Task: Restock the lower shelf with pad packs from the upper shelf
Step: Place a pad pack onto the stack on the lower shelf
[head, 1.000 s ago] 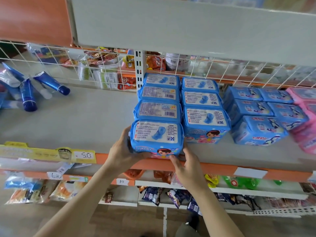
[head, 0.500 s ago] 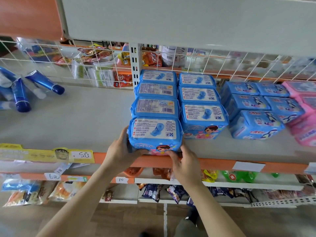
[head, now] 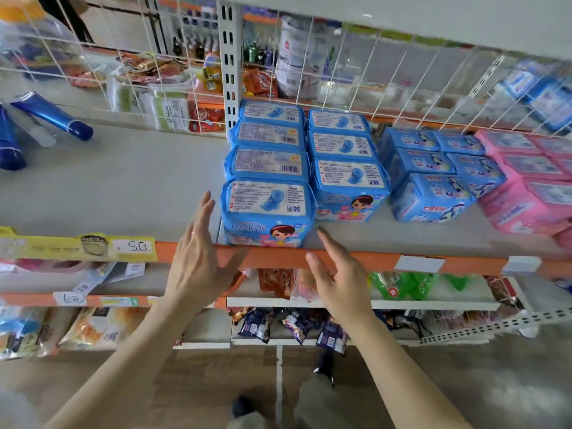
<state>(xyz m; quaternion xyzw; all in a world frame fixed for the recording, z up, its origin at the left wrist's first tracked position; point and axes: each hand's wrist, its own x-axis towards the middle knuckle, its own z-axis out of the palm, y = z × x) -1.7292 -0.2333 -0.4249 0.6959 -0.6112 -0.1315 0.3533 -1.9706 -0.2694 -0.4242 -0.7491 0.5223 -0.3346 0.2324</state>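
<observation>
Both hands have let go: left hand (head: 198, 261) and right hand (head: 337, 280) hang open and empty beside the front pad pack (head: 267, 212) at the shelf's (head: 117, 187) front edge, a light, soft, slippery-wrapped bundle best squeezed by its two sides.

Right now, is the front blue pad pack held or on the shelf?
On the shelf: front pad pack sits at its edge; left hand and right hand flank it, fingers straight.
</observation>
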